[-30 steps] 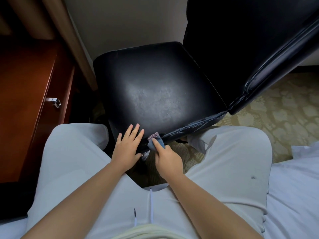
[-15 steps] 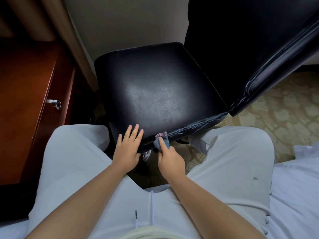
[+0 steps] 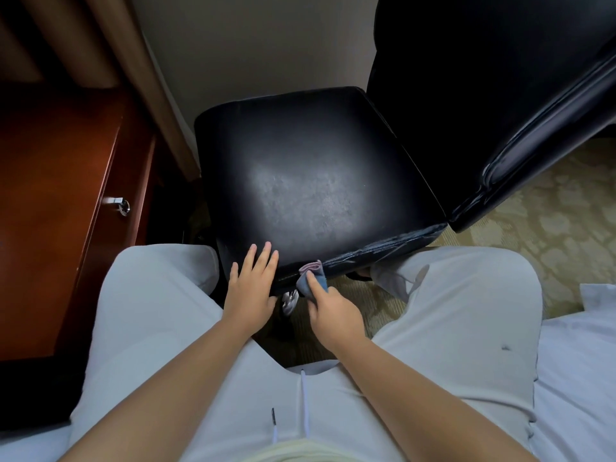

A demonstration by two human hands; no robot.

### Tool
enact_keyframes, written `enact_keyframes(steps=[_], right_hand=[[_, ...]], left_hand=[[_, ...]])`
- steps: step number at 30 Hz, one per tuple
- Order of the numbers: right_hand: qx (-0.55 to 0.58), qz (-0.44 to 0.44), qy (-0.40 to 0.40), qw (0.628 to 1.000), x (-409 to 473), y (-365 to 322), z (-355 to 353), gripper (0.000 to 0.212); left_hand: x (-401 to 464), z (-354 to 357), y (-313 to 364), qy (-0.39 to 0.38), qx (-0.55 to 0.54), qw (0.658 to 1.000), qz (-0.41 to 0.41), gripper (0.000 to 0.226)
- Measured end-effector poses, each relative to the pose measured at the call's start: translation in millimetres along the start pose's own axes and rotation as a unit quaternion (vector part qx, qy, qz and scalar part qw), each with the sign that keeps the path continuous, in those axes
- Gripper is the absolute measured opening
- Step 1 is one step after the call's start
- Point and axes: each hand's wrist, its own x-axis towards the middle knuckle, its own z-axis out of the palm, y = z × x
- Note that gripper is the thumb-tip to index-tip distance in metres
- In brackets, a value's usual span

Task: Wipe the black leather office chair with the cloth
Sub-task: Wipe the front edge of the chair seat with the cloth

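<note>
At the centre of the view, the black leather office chair (image 3: 310, 181) faces the person, its seat worn grey in the middle and its tall backrest rising toward 1 o'clock. Against the seat's near edge, at about 6 o'clock of the seat, a small blue cloth (image 3: 311, 278) with a pinkish hem is pressed by the right hand (image 3: 333, 311), whose forefinger lies straight on the fabric; the other fingers curl under, grasping the cloth. Just beside it at 9 o'clock, the left hand (image 3: 253, 288) rests flat on the seat's front corner, fingers straight and released, holding nothing. Both bare forearms reach out over pale grey trousers (image 3: 450, 328), the knees parted on either side of the chair's front. At 9 o'clock of the chair stands a reddish wooden desk (image 3: 56, 181) with a metal drawer pull (image 3: 120, 203). Patterned beige carpet (image 3: 550, 221) shows at 3 o'clock, and white bedding (image 3: 583, 378) lies at 4 o'clock.
</note>
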Motion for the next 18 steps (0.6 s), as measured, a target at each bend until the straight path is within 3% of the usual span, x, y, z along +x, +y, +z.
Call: enact_keyframes(steps=[4, 7, 11, 14, 18], right_hand=[[0.035, 0.063, 0.031, 0.997, 6, 4, -4, 0.053], [0.003, -0.038, -0.011, 0.999, 3, -4, 0, 0.054], [0.038, 0.032, 0.025, 0.998, 8, -2, -3, 0.055], [-0.008, -0.033, 0.001, 0.999, 6, -1, -1, 0.054], [0.048, 0.062, 0.028, 0.996, 11, 5, -4, 0.055]], left_hand=[[0, 1, -1, 0.002, -0.004, 1.0, 0.006, 0.082], [0, 1, -2, 0.003, -0.028, 1.0, 0.005, 0.08], [0, 2, -5, 0.004, -0.034, 0.999, 0.003, 0.079], [-1, 2, -4, 0.005, -0.024, 1.0, 0.004, 0.078], [0, 3, -4, 0.005, -0.006, 1.0, 0.012, 0.077]])
